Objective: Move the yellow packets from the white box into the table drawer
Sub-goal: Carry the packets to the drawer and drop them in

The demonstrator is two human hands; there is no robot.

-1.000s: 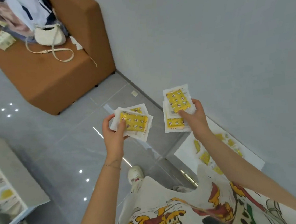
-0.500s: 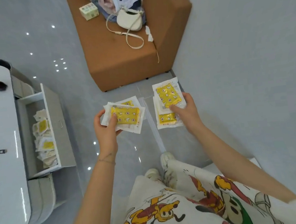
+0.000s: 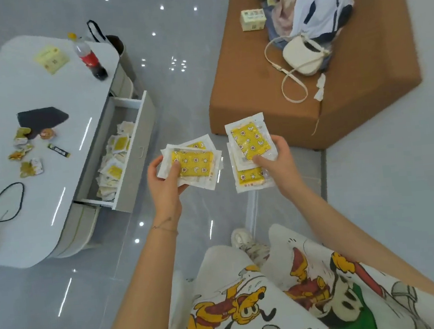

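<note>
Your left hand (image 3: 165,180) grips a fanned stack of white-bordered yellow foil packets (image 3: 194,164), thumb pressed on the top one and fingers curled beneath. Your right hand (image 3: 274,158) pinches a second stack of the same packets (image 3: 251,142) likewise, with its lowest packet projecting below the thumb. Both stacks are held in the air above the glossy grey tiled floor (image 3: 181,87), near the open white pull-out drawer (image 3: 139,151) of the rounded white table (image 3: 1,87) but not yet over it. The drawer already holds a heap of yellow packets (image 3: 114,164); the white box is not in view. Note the probable faults. The wrappers look slick and neither stack is squared, so easing either thumb before the hand is over the drawer is likely to let the lower packets slide out onto the floor; the projecting packet on the right is the most exposed. The heap sits high against the drawer front, so packets released onto it may ride over the rim. Releasing both stacks together reduces control over each. Lower each stack well inside the drawer before you let go.
</note>
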